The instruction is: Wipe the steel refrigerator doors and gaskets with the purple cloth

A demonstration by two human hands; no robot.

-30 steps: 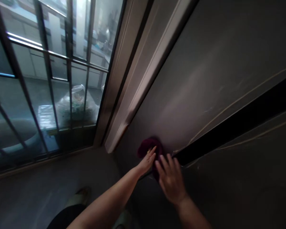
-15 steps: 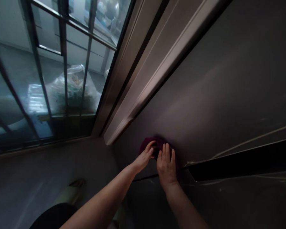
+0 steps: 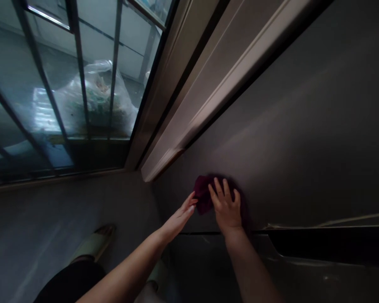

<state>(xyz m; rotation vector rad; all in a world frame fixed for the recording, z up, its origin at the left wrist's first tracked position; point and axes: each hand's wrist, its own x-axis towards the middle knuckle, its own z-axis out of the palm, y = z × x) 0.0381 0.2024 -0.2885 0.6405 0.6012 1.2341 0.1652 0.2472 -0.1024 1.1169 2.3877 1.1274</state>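
A crumpled dark purple cloth (image 3: 204, 195) lies against a smooth dark grey panel (image 3: 290, 139). My right hand (image 3: 228, 206) holds the cloth to the panel, its fingers bent and spread over it; part of the cloth is hidden under the palm. Just left of the cloth is my left hand (image 3: 180, 216), with its fingers stretched out and nothing in them. Its fingertips come close to the cloth's left edge; whether they touch it I cannot tell.
A pale frame strip (image 3: 205, 113) runs diagonally beside the panel. Behind a barred glass door (image 3: 78, 75) stands a clear plastic bag (image 3: 97, 97) with green stuff inside. Below my right hand is a dark recess (image 3: 328, 244). My slippered foot (image 3: 97, 242) rests on the grey floor (image 3: 34, 235).
My left hand has drawn away to the left of the cloth. My right hand has spread its fingers over the cloth, and more of the cloth shows. The view has shifted a little.
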